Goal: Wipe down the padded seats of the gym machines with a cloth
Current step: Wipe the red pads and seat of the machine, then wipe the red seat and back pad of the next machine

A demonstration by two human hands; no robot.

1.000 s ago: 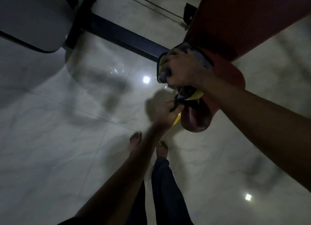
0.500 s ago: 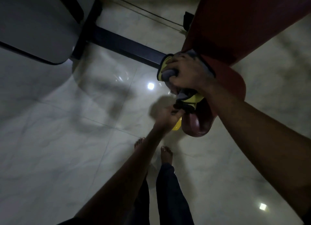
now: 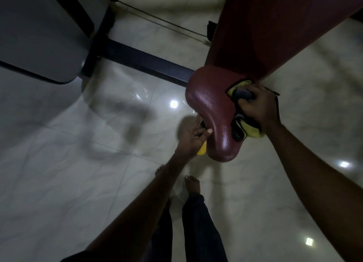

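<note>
A dark red padded seat (image 3: pixel 211 106) with a rounded front end sits below a long red back pad (image 3: pixel 261 30). My right hand (image 3: pixel 257 104) grips a bunched yellow and grey cloth (image 3: pixel 248 131) and presses it against the seat's right side. My left hand (image 3: pixel 193 135) is under the seat's left edge, fingers curled round a yellow object (image 3: pixel 202 150) that is mostly hidden by the hand and the seat.
A black steel floor bar (image 3: pixel 141 60) of the machine runs diagonally behind the seat. A grey panel (image 3: pixel 39 34) fills the upper left. A thin cable (image 3: pixel 163 22) crosses the glossy tiled floor (image 3: pixel 78 173). My bare feet (image 3: pixel 192 184) stand just below the seat.
My right hand has carried the cloth from the seat's top left across to its right side, uncovering the seat's upper surface. My left hand has stayed under the left edge.
</note>
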